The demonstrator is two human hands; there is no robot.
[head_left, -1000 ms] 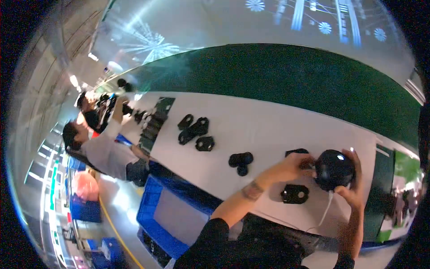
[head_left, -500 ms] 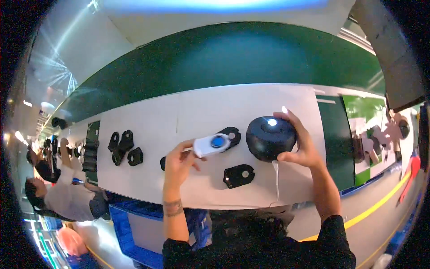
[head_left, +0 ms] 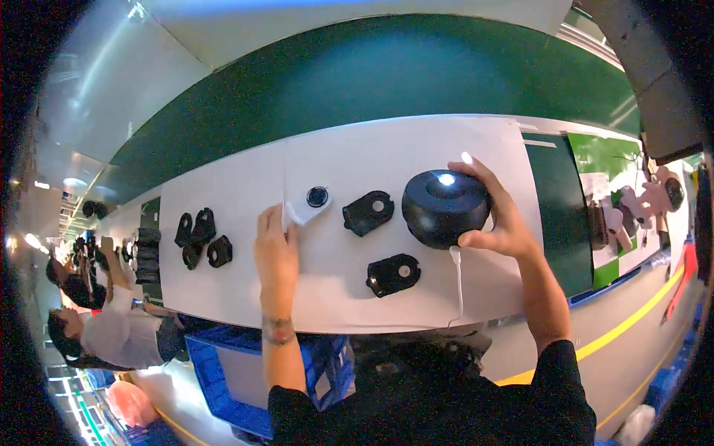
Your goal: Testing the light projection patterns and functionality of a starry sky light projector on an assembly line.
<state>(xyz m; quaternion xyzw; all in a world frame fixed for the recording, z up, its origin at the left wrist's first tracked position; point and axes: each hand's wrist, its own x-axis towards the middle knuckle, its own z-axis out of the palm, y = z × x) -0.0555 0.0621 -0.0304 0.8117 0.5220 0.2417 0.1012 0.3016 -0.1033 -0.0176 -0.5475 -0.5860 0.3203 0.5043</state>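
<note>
My left hand (head_left: 277, 256) is closed at the fingertips on one end of a small white handle-shaped part (head_left: 305, 212) with a dark round window at its other end. Just above the white sheet on the table, the part points up and to the right. My right hand (head_left: 506, 223) wraps round the right side of a black round dome-shaped device (head_left: 446, 212), with a bright spot on its top. From its lower edge a white cable (head_left: 460, 290) runs toward the table's front edge. Between the hands lie two black flat housings (head_left: 369, 213) (head_left: 394, 276), each with a pale round spot.
Several similar black housings (head_left: 201, 232) lie in a cluster at the left. A blue crate (head_left: 223, 386) stands below the table's front edge. A green panel (head_left: 416, 74) runs along the back. Another person (head_left: 123, 334) works at the far left. Printed sheets (head_left: 610, 186) lie to the right.
My left hand has moved left and up with the white part, away from the black housing it overlapped. The part has turned more upright. My right hand stays on the black device.
</note>
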